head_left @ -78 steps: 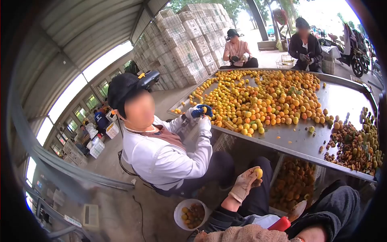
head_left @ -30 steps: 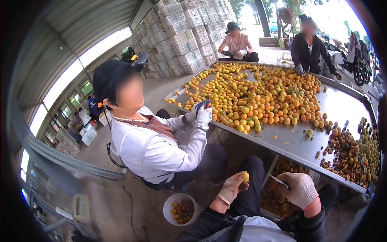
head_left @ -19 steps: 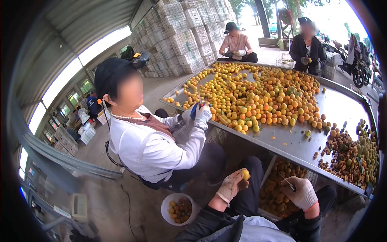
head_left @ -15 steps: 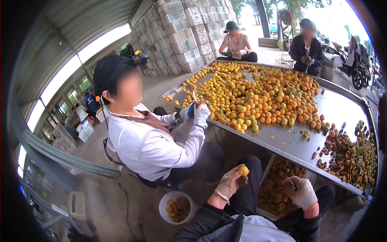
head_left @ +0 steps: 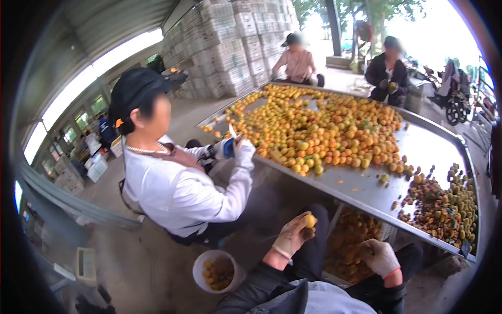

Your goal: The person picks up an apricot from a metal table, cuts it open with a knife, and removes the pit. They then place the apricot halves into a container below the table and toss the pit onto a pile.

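**Yellow fruit gripped near the table**

The left hand point(head_left: 293, 233) pinches a yellow fruit point(head_left: 310, 221) in its fingertips, short of the table's point(head_left: 366, 186) near edge. Well apart to the right, the right hand point(head_left: 380, 258) hangs beside a crate point(head_left: 388, 232) of fruit, its fingers bunched; whether they grip anything is unclear. A bucket point(head_left: 239, 273) holding fruit stands to the left. On the table, a broad fruit heap point(head_left: 319, 133) lies left of darker pieces point(head_left: 426, 201).

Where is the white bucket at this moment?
In the head view, the bucket stands on the floor at the person's left, between the left sleeve and the white-jacketed co-worker.
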A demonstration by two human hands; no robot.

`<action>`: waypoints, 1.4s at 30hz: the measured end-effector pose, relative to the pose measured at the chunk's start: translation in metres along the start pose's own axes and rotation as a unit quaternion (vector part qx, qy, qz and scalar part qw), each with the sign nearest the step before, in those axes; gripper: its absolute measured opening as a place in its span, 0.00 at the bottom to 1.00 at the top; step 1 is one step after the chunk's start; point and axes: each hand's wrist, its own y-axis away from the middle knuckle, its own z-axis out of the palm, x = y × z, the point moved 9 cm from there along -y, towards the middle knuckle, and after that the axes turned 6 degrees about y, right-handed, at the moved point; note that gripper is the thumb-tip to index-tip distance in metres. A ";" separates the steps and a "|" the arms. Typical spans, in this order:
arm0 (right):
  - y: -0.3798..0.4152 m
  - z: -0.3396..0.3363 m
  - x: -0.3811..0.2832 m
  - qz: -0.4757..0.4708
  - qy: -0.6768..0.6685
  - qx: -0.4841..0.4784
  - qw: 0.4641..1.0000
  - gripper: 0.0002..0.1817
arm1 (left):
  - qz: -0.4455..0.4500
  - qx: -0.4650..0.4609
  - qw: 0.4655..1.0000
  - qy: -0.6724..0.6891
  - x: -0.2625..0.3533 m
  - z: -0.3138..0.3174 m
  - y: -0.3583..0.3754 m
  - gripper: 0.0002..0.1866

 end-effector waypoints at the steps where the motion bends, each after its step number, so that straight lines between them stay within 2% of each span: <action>1: 0.001 -0.003 0.000 -0.015 0.007 0.010 1.000 0.08 | 0.004 0.001 1.000 0.005 -0.003 -0.005 -0.002 0.20; 2: -0.001 0.002 0.008 -0.017 -0.016 0.006 1.000 0.09 | 0.007 -0.007 1.000 0.009 -0.007 -0.010 -0.005 0.21; 3: -0.001 -0.003 -0.004 -0.066 0.063 0.014 0.996 0.09 | -0.017 -0.002 0.999 0.032 -0.011 -0.012 -0.007 0.21; 4: -0.001 -0.001 0.001 -0.071 0.067 0.002 0.995 0.09 | -0.025 0.014 0.999 0.029 -0.012 -0.015 -0.009 0.21; 5: -0.003 0.000 0.005 -0.063 0.065 -0.002 0.996 0.10 | -0.036 0.025 0.999 0.030 -0.012 -0.016 -0.012 0.18; 7: -0.003 0.003 0.013 0.035 0.039 -0.056 0.997 0.14 | -0.043 0.016 0.999 0.017 -0.013 -0.008 -0.022 0.16; 9: -0.003 0.004 0.019 0.043 0.015 -0.058 0.997 0.15 | -0.030 0.060 0.998 -0.017 -0.007 -0.010 -0.014 0.14; 10: -0.001 0.006 0.022 0.047 0.002 -0.072 0.996 0.15 | -0.021 0.035 0.999 -0.018 -0.008 -0.004 -0.015 0.14; 14: 0.010 0.004 0.013 0.049 0.004 -0.064 0.997 0.17 | -0.019 0.023 0.999 -0.015 -0.005 0.011 -0.005 0.14; 17: 0.015 0.004 0.017 0.020 0.022 -0.026 0.999 0.17 | -0.031 0.029 0.999 -0.012 -0.016 -0.002 -0.002 0.14; 19: 0.020 -0.002 0.013 0.071 0.004 -0.037 0.997 0.15 | -0.027 0.043 0.999 -0.013 -0.016 -0.001 0.005 0.14; 20: 0.019 0.000 0.019 0.039 0.039 -0.009 0.998 0.14 | -0.022 0.050 0.998 -0.011 -0.017 -0.001 0.007 0.14; 24: 0.023 0.005 0.037 0.031 0.023 0.007 0.999 0.14 | -0.037 0.037 0.999 -0.009 -0.029 -0.008 0.011 0.16; 27: 0.022 0.002 0.034 0.027 0.028 0.005 0.999 0.13 | -0.053 0.062 0.996 -0.017 -0.030 -0.013 0.010 0.18; 29: 0.023 0.002 0.028 0.037 0.019 -0.028 0.999 0.12 | -0.013 0.069 0.997 -0.034 -0.020 -0.010 0.010 0.19; 30: 0.023 0.004 0.029 -0.001 0.034 -0.011 0.999 0.13 | -0.009 0.058 0.998 -0.007 -0.018 -0.009 0.008 0.19; 33: 0.021 0.013 0.036 0.022 -0.004 -0.032 0.999 0.14 | 0.029 0.099 0.994 -0.027 -0.002 -0.005 0.006 0.22; 35: 0.021 0.019 0.042 0.024 0.002 -0.031 0.999 0.14 | 0.053 0.102 0.993 -0.025 0.016 -0.001 0.002 0.29; 37: 0.018 0.021 0.041 0.003 0.018 -0.037 0.999 0.15 | 0.116 0.070 0.990 -0.030 0.039 0.006 0.001 0.39; 39: 0.017 0.019 0.040 0.026 -0.013 -0.056 0.998 0.15 | 0.172 0.072 0.981 -0.046 0.060 0.012 0.004 0.39; 40: 0.017 0.019 0.040 0.031 -0.025 -0.065 0.997 0.15 | 0.170 0.069 0.982 -0.045 0.064 0.013 0.004 0.39; 42: 0.015 0.019 0.038 0.035 -0.039 -0.072 0.996 0.15 | 0.209 0.118 0.969 -0.066 0.079 0.006 0.006 0.38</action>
